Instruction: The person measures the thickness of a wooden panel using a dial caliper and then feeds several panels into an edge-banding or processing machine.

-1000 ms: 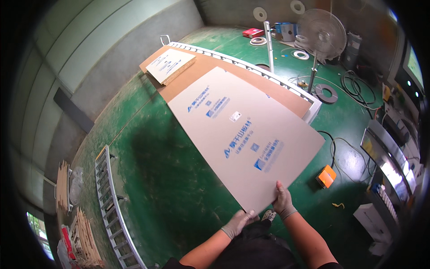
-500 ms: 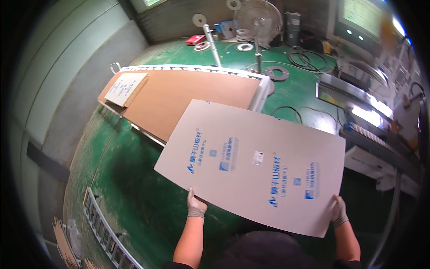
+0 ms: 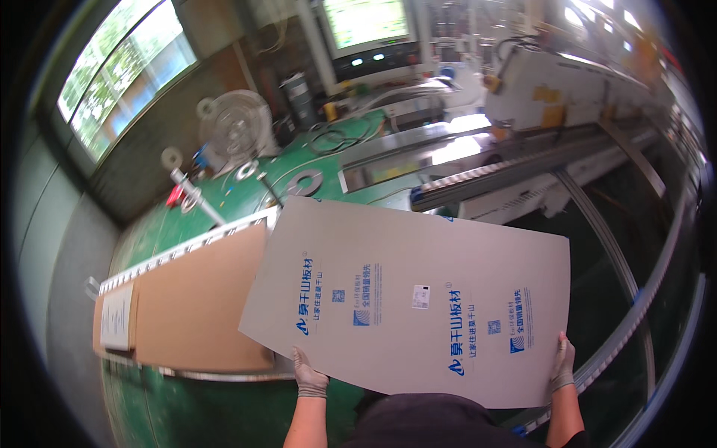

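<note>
A large greyish-beige board panel (image 3: 399, 257) with blue print and a small white label spans the space in front of me, held roughly level at waist height. My left hand (image 3: 310, 373), in a pale glove, grips its near edge toward the left corner, thumb on top. The right hand (image 3: 564, 364), gloved too, is closed round the right-hand edge close to my body. The fingers of both hands are partly hidden under the board. Behind the panel's left end lies a brown sheet (image 3: 198, 306) on a white-framed table.
On the brown sheet's far left rests a small stack of white-topped boards (image 3: 116, 321). A machine with metal rails (image 3: 515, 157) stands ahead and right. Farther back are a standing fan (image 3: 237, 127), a monitor (image 3: 366, 26) and cables (image 3: 336, 138) on the green floor.
My view has turned right, bringing the machine and monitor toward the middle. The panel has come along in both hands, and the brown-topped table now sits farther left.
</note>
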`<state>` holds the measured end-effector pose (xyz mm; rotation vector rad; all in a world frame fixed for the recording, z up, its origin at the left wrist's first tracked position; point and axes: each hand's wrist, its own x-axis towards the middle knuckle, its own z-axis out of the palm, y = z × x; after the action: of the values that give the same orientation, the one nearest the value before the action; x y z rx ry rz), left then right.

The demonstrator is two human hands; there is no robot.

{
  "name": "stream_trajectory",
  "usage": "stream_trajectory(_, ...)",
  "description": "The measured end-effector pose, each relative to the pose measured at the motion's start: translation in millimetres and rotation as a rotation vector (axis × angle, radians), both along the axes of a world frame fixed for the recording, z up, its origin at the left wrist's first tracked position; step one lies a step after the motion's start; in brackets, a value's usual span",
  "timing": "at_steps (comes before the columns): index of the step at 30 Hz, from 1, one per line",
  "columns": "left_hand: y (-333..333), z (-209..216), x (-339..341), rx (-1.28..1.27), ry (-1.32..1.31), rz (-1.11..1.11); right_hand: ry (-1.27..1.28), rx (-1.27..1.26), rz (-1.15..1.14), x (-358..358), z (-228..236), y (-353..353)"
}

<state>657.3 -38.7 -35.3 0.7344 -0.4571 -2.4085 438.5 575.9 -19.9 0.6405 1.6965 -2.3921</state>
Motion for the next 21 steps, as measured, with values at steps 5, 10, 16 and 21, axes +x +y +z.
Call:
stream_trajectory(5, -32, 11, -105, -0.025, 0.097, -0.272, 0.067, -0.073, -0.22, 44, 15, -16)
stream_trajectory(10, -54, 33, -218, 0.067, 0.133, -0.532, 0.162, -0.361, -0.328, 85, 25, -63)
stream_trajectory(16, -71, 23, -322, 0.087, 0.082, -0.743, 0.151, -0.438, -0.388, 147, -7, -104)
stream_trajectory(21, -74, 16, -375, 0.091, 0.057, -0.853, 0.187, -0.449, -0.419, 170, -13, -139)
